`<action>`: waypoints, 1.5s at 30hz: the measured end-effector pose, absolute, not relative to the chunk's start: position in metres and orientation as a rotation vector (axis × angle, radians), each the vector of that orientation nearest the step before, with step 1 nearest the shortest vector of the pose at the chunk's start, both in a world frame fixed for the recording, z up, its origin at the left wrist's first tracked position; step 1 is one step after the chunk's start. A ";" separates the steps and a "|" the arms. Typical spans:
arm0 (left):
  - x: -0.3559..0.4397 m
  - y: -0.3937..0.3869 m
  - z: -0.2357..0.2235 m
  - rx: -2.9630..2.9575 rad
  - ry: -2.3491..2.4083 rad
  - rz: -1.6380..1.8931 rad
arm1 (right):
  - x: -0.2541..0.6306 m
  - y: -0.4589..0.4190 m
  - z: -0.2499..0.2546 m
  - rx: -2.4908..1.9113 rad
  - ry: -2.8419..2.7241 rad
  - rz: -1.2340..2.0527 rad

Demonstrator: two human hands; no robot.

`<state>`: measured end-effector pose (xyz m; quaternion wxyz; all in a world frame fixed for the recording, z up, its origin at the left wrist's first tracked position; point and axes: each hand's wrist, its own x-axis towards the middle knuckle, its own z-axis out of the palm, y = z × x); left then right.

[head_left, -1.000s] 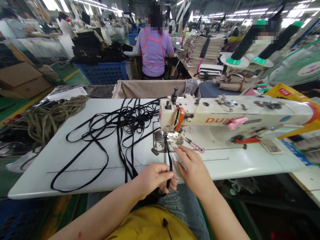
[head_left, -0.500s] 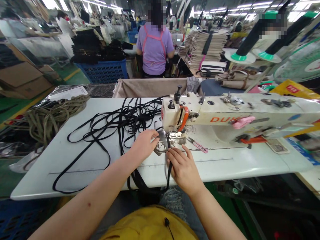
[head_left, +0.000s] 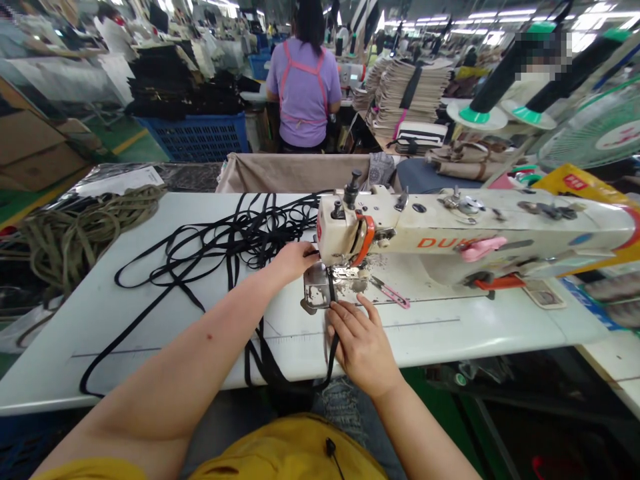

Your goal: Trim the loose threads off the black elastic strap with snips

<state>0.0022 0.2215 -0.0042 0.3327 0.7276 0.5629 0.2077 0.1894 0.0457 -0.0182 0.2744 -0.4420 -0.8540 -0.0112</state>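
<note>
A narrow black strap (head_left: 332, 287) runs under the head of a white sewing machine (head_left: 400, 227), across its metal plate. My left hand (head_left: 295, 259) is behind and left of the needle area, its fingers closed at a black strap end beside the machine head. In front of the plate, my right hand (head_left: 361, 340) presses its fingers together on the strap, which comes out below them and hangs over the table's front edge. Pink-handled thread snips (head_left: 391, 292) lie on the machine bed, right of the needle area. The needle tip is too small to make out.
A tangled heap of black strap (head_left: 250, 233) covers the table's left part. Olive straps (head_left: 85, 230) are bundled at the far left. Behind the table stands a fabric-lined bin (head_left: 295, 172); beyond it, a person in purple (head_left: 305, 93). Thread cones (head_left: 505, 77) rise at the right.
My left hand has moved away from me, from beside the metal plate to behind the needle area, and its fingers have closed. My right hand stays on the strap. The view has shifted slightly.
</note>
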 end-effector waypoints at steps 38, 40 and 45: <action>-0.067 0.187 0.046 1.330 1.403 1.117 | 0.188 0.045 -0.019 -1.208 -2.269 -0.045; -0.071 0.183 0.049 1.326 1.417 1.131 | 0.188 0.045 -0.019 -1.209 -2.266 -0.051; -0.082 0.175 0.054 1.267 1.442 1.191 | 0.188 0.045 -0.018 -1.205 -2.258 -0.059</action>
